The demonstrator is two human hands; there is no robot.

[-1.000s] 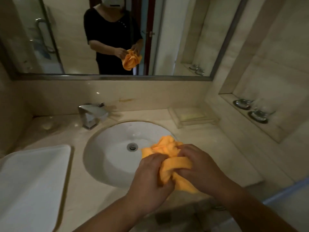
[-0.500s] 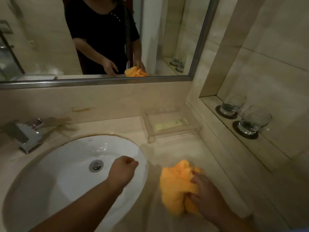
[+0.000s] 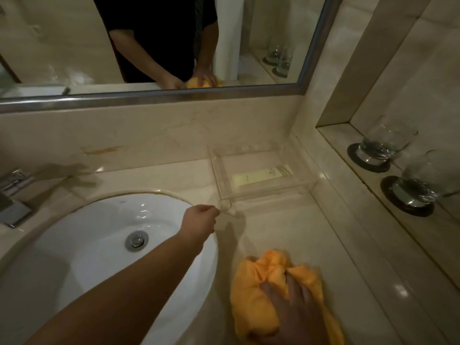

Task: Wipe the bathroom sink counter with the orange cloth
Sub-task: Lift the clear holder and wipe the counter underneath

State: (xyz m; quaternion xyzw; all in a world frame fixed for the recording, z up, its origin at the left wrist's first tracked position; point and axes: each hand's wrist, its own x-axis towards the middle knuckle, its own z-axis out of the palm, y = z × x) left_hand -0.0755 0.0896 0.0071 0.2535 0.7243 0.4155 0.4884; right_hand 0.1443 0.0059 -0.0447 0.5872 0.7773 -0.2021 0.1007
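The orange cloth point(image 3: 256, 295) lies bunched on the beige stone counter point(image 3: 286, 225), just right of the white sink basin point(image 3: 87, 245). My right hand point(image 3: 291, 312) presses flat on top of the cloth, fingers curled into its folds. My left hand point(image 3: 199, 220) reaches across the basin's right rim, its fingers pinched together at the near-left corner of a clear plastic tray point(image 3: 263, 190) at the back of the counter.
A chrome faucet point(image 3: 12, 195) stands at the far left. Two glasses point(image 3: 380, 148) point(image 3: 418, 185) sit on dark coasters on a recessed ledge to the right. A pale sachet point(image 3: 258, 176) lies in the tray. A mirror point(image 3: 74, 46) covers the back wall.
Both hands held the cloth over the basin; my right hand carried it onto the counter at right and presses it there. My left hand let go and reached to the tray's corner.
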